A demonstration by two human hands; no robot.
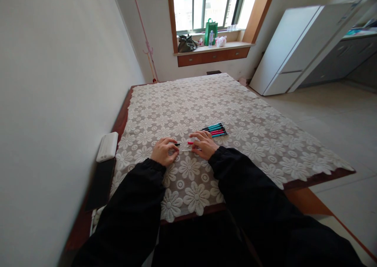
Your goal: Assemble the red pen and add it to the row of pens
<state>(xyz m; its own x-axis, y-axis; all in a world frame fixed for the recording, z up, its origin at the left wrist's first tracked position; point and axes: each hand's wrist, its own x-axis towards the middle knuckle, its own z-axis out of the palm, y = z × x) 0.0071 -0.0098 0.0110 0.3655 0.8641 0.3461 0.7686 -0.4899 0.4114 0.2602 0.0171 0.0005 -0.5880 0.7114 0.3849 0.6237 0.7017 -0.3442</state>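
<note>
My left hand point(165, 151) is closed in a pinch low over the tablecloth, thumb and fingertips at one end of a thin whitish stick point(185, 150). A short black pen part point(177, 144) pokes out beside its index finger. Facing it, my right hand point(204, 145) has its thumb and fingers bent around the stick's other end. A red pen part point(190, 142) shows at the right fingertips; the rest of it is hidden under the hand. Just beyond the right hand lies a row of pens with teal barrels point(214, 127) and red barrels point(218, 133).
A lace tablecloth point(188, 102) with flower patterns covers the table. Along the left edge lie a white power bank point(107, 146) and a dark flat device point(101, 183). Further off stand a pink coat rack point(143, 27), a white fridge point(290, 48) and a windowsill with bags point(211, 33).
</note>
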